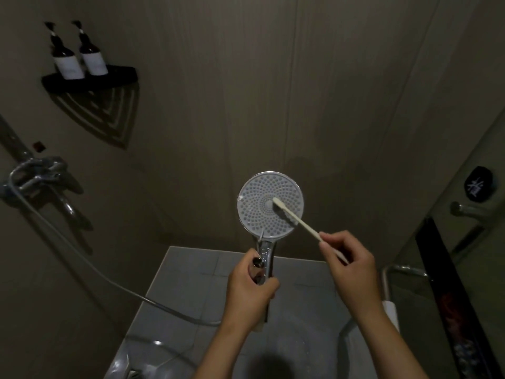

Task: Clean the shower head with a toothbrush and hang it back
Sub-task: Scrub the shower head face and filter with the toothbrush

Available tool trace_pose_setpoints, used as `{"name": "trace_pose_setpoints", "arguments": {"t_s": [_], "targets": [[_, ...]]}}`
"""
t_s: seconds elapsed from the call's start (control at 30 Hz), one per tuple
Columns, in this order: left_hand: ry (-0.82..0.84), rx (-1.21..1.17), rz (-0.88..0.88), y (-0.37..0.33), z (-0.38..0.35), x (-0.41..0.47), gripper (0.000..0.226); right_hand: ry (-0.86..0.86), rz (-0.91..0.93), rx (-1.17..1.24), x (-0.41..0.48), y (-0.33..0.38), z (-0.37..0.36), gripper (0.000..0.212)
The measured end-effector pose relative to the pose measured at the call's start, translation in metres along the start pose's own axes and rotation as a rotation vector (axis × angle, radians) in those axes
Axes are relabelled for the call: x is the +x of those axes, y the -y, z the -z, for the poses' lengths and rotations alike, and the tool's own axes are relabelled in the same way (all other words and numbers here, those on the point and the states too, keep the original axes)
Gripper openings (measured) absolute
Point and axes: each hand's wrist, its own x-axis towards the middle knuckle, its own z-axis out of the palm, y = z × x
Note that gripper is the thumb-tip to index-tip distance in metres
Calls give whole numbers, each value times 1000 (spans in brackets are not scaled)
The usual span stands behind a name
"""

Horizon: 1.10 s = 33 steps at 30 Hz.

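Gripping shower head (270, 205) handle — left hand (250, 291); right hand (348, 265) seemingly pinches toothbrush (296, 220).

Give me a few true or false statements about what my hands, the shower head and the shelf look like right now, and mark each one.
1. The left hand grips the shower head by its handle. True.
2. The toothbrush is in the left hand. False: the right hand holds it.
3. The brush end lies on the nozzle face near its centre. True.
4. The shower head hangs in its wall holder. False: it is held up in the hand, with the hose trailing to the left.
5. Two bottles stand on the corner shelf. True.
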Motion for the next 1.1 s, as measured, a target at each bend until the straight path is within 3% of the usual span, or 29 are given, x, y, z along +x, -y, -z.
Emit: {"name": "trace_pose_setpoints", "arguments": {"t_s": [0.13,0.5,0.83,1.1], "targets": [[13,11,1,-1,8,2,38,-89,40,-82,3,3,-2,33],[78,23,-47,-9,8,11,33,-365,33,-160,-2,10,10,19],[112,16,-87,-13,-8,15,36,-107,44,-31,-5,16,12,33],[91,7,-90,-12,-20,11,42,-189,30,-114,-3,2,31,25]]}}
